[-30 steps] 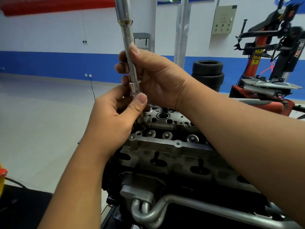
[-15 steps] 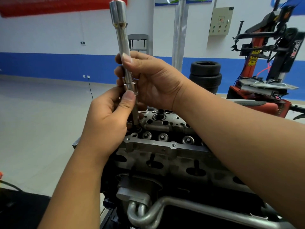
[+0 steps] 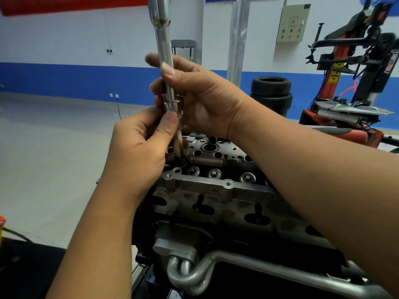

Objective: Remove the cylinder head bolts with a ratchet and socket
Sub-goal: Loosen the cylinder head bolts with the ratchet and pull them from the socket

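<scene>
At the near edge of the engine a bent metal coolant pipe (image 3: pixel 194 275) crosses in front, and behind it the cylinder head (image 3: pixel 216 186) rises, its top face of round bores running away from the camera.

The left hand (image 3: pixel 138 152) comes in over the head's left end. Its thumb and fingers (image 3: pixel 170 121) pinch the lower collar of the extension bar (image 3: pixel 166 67), just where the bar steps down to a thinner dark shaft. The right hand (image 3: pixel 205 100) sits a little higher and farther back, thumb and fingers curled round the same bar from the right side.

The bar stands almost upright, leaning slightly left at the top. Its long axis points straight down into a bolt hole (image 3: pixel 180 164) near the head's far-left corner, directly under both hands. So the coming move looks to be along or about that vertical axis, and the left hand is nearer the hole.

The bar's upper end is cut off by the frame, so no ratchet shows. The socket and the bolt itself are hidden in the hole and behind the left fingers; whether the tool is seated cannot be told. Beyond stand stacked tyres (image 3: pixel 271 93) and a tyre changer (image 3: pixel 356 72).
</scene>
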The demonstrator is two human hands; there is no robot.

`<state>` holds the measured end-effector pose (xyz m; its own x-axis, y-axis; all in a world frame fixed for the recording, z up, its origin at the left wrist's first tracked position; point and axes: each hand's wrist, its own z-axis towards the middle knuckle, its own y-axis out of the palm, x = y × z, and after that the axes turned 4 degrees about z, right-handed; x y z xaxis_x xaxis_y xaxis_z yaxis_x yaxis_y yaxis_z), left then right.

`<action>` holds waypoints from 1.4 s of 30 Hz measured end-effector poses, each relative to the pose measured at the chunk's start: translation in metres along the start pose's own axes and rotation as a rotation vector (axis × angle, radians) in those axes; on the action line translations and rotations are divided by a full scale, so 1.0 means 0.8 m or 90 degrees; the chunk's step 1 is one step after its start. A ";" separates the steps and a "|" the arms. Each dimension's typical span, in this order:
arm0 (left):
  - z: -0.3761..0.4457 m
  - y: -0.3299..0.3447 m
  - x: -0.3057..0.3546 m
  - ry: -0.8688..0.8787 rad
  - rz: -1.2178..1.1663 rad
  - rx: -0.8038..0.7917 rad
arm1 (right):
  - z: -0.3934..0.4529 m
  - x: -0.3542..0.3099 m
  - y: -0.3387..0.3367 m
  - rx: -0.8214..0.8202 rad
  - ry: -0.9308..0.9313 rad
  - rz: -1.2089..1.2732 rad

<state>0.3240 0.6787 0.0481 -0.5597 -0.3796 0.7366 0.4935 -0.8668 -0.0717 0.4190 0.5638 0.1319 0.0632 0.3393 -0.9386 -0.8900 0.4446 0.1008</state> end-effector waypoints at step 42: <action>-0.003 -0.012 0.000 -0.031 0.024 -0.051 | 0.008 0.006 0.001 -0.012 0.011 0.024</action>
<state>0.3180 0.6860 0.0471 -0.5074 -0.3978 0.7644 0.4578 -0.8760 -0.1520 0.4213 0.5708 0.1296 0.0218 0.3413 -0.9397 -0.8998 0.4163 0.1304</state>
